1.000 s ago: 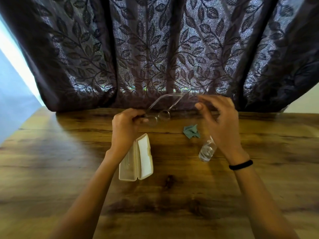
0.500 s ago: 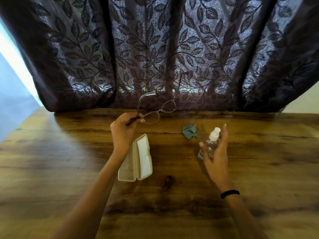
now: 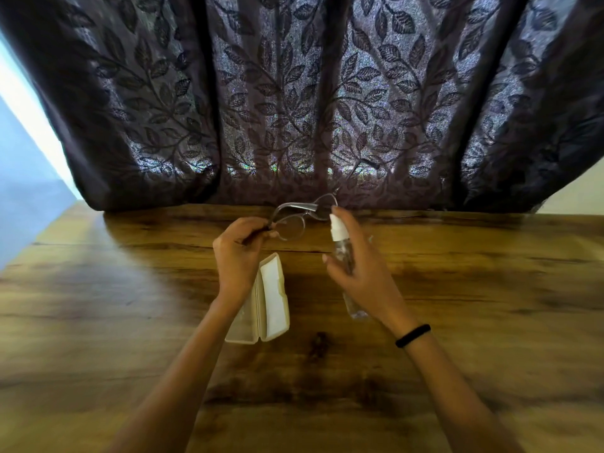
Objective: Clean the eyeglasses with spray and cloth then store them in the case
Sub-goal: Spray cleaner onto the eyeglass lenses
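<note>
A dark leaf-patterned curtain hangs behind the wooden counter. An open cream case lies on the counter under the left wrist. The right hand is wrapped around a clear spray bottle, forefinger on its white nozzle. The left hand pinches the eyeglasses by one temple, holding them above the counter just beside the nozzle.
</note>
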`<action>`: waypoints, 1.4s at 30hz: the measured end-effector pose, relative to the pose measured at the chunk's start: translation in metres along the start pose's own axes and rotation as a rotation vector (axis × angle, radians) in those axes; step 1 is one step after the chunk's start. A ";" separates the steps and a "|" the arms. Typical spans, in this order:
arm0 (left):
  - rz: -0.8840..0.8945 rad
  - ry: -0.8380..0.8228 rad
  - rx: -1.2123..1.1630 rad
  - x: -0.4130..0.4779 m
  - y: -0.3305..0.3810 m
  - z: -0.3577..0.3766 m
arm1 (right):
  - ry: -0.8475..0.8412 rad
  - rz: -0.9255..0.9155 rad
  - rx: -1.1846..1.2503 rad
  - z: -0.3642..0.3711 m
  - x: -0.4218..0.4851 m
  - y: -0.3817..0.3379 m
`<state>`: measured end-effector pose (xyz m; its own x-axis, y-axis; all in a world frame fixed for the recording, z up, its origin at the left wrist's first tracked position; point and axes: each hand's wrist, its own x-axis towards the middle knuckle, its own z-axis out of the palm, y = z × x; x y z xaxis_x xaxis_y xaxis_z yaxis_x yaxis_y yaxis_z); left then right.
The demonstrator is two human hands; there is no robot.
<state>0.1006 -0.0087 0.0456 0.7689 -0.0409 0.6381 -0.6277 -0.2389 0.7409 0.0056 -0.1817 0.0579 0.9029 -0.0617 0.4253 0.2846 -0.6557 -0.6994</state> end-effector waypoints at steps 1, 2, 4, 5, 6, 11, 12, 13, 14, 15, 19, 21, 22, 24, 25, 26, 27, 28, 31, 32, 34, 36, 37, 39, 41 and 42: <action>0.008 -0.005 0.008 0.000 0.001 0.000 | -0.023 -0.011 0.007 0.002 0.004 -0.003; 0.011 -0.006 0.008 -0.001 0.002 0.001 | -0.042 -0.018 0.010 0.003 0.006 -0.005; 0.005 -0.006 -0.004 -0.001 0.004 0.002 | -0.075 -0.014 0.019 0.006 0.010 -0.010; 0.006 -0.008 -0.009 -0.002 0.004 0.003 | -0.083 -0.005 0.023 0.006 0.011 -0.012; 0.010 -0.011 -0.009 -0.002 0.005 0.003 | -0.082 -0.002 0.019 0.006 0.012 -0.013; 0.011 -0.024 0.011 -0.003 0.005 0.002 | -0.052 -0.008 0.011 0.007 0.014 -0.009; 0.008 -0.025 0.006 -0.003 0.005 0.002 | -0.039 0.001 0.021 0.006 0.013 -0.008; 0.005 -0.026 0.003 -0.003 0.005 0.001 | -0.019 0.008 0.030 0.004 0.012 -0.007; 0.005 -0.028 0.002 -0.003 0.005 0.001 | 0.006 0.009 0.036 0.001 0.012 -0.005; 0.006 -0.031 -0.001 -0.003 0.005 0.001 | 0.033 0.010 0.039 -0.002 0.012 -0.004; -0.006 -0.032 -0.023 -0.003 0.006 0.000 | 0.094 0.039 0.027 -0.017 0.012 0.005; -0.011 -0.031 -0.033 -0.003 0.007 0.001 | 0.103 0.049 -0.003 -0.023 0.011 0.008; -0.008 -0.029 -0.034 -0.003 0.007 0.001 | 0.101 0.054 -0.008 -0.026 0.012 0.010; -0.002 -0.020 -0.025 -0.003 0.007 0.002 | 0.097 0.049 -0.007 -0.028 0.011 0.012; 0.000 -0.015 -0.017 -0.003 0.007 0.003 | 0.103 0.045 0.000 -0.028 0.011 0.013; 0.001 -0.013 -0.014 -0.003 0.007 0.003 | 0.115 0.050 0.015 -0.028 0.009 0.012; 0.001 -0.012 -0.014 -0.003 0.007 0.003 | 0.133 0.065 0.042 -0.028 0.007 0.010; 0.002 -0.013 -0.016 -0.003 0.006 0.003 | 0.155 0.078 0.078 -0.028 0.004 0.009; 0.006 -0.015 -0.015 -0.003 0.006 0.002 | 0.220 0.103 0.165 -0.030 -0.005 0.007; 0.008 -0.014 -0.012 -0.002 0.005 0.002 | 0.236 0.121 0.165 -0.032 -0.008 0.011; 0.006 -0.009 -0.008 -0.002 0.004 0.002 | 0.251 0.165 0.171 -0.034 -0.016 0.022; 0.001 -0.006 -0.005 -0.002 0.003 0.001 | 0.271 0.218 0.205 -0.036 -0.025 0.031; 0.000 -0.003 -0.002 -0.003 0.003 0.002 | 0.288 0.245 0.223 -0.038 -0.028 0.035; 0.003 0.003 0.002 -0.003 0.003 0.002 | 0.317 0.289 0.246 -0.040 -0.034 0.041; 0.001 0.003 0.004 -0.002 0.003 0.003 | 0.343 0.314 0.254 -0.040 -0.038 0.047; 0.000 0.003 0.003 -0.002 0.003 0.003 | 0.352 0.323 0.261 -0.040 -0.040 0.050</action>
<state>0.0973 -0.0124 0.0461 0.7687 -0.0378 0.6385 -0.6270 -0.2417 0.7406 -0.0293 -0.2423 0.0285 0.8078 -0.5070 0.3006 0.1215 -0.3558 -0.9266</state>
